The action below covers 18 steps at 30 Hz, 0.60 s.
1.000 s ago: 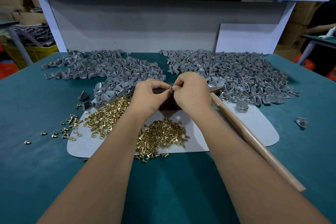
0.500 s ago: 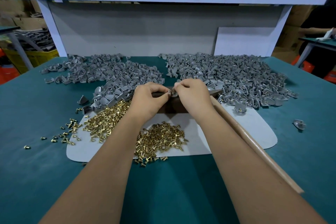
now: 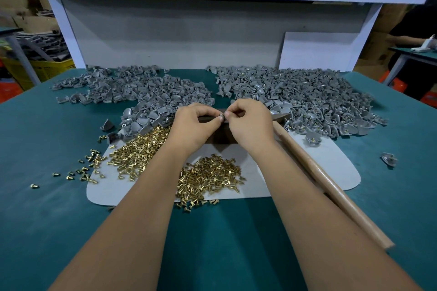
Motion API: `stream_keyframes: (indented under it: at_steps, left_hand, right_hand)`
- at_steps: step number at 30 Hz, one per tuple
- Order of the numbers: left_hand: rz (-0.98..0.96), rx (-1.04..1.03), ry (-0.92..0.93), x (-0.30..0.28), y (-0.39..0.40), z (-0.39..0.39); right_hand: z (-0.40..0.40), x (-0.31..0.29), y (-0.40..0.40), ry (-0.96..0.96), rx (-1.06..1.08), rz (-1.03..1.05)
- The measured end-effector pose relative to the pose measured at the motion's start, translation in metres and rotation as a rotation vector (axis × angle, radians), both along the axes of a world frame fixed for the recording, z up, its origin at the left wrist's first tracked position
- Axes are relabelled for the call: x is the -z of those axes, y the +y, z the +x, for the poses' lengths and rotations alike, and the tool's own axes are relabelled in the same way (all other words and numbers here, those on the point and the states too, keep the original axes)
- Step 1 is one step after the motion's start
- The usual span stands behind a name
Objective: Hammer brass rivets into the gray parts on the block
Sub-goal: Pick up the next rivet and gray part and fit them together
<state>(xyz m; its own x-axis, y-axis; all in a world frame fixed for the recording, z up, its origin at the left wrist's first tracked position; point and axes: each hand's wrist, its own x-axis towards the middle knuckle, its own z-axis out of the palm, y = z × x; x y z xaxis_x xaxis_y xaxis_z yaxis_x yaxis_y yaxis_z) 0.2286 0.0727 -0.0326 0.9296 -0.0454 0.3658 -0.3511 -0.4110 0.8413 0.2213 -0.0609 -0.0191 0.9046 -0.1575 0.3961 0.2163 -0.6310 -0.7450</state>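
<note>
Both forearms are bare from the lower edge of the picture up to the wrists, and no sleeve covers them in this view. The left hand [image 3: 194, 125] and the right hand [image 3: 250, 123] wear no gloves, and I see no ring, watch or bracelet on them. The fingers [image 3: 233, 111] have short, plain nails without polish.

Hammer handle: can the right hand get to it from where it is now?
Probably yes. The hammer handle lies bare on the table beside the right forearm, nothing on it. But the right hand is pinching a small gray part and must release first.
</note>
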Motion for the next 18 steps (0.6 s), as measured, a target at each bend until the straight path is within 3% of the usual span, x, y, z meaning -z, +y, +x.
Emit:
stream_keyframes:
  at_steps: [10, 18]
  left_hand:
    - [0.014, -0.011, -0.003, 0.0003, 0.0002, -0.0001]
    - [0.038, -0.027, -0.007, -0.0005, -0.0007, -0.0005]
  right_hand:
    - [-0.0016, 0.0039, -0.0024, -0.022, -0.004, -0.011]
    - [-0.0054, 0.0016, -0.0061, -0.010, -0.038, 0.213]
